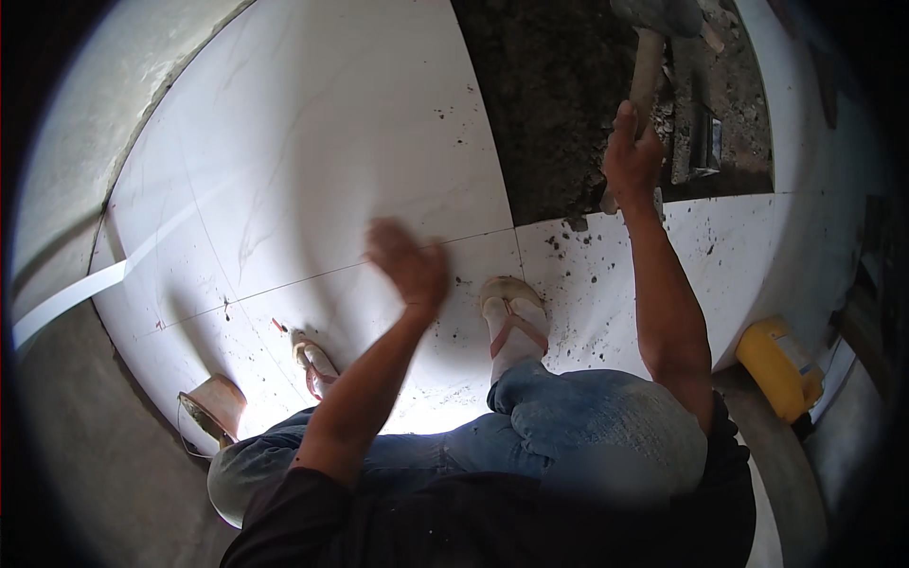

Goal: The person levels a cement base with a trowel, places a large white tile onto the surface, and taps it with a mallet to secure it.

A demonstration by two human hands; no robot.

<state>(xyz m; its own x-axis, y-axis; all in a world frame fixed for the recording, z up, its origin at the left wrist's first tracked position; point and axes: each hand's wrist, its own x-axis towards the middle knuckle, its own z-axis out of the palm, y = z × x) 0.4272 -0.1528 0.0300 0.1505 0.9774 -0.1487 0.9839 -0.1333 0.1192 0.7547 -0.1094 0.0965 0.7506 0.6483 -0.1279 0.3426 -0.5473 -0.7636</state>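
Observation:
My right hand [632, 156] grips the wooden handle of a mallet [653, 14] with a grey head, held over a dark, rough patch of bed [559, 104] where white tiles [369, 133] stop. My left hand [407, 260], motion-blurred, hangs in the air over the tiles with its fingers apart and nothing in it. A shiny rectangular metal piece [708, 140] is in the dark patch beside my right hand. Dark crumbs are scattered over the tiles near its edge. My feet in sandals [511, 312] are on the tiles below my hands.
A copper-coloured bucket [213, 402] stands at lower left, and a yellow plastic jug [776, 369] at right. A grey concrete surface [95, 417] borders the tiles on the left, with a pale strip [66, 298] along it. Dark boards [866, 303] are at the far right.

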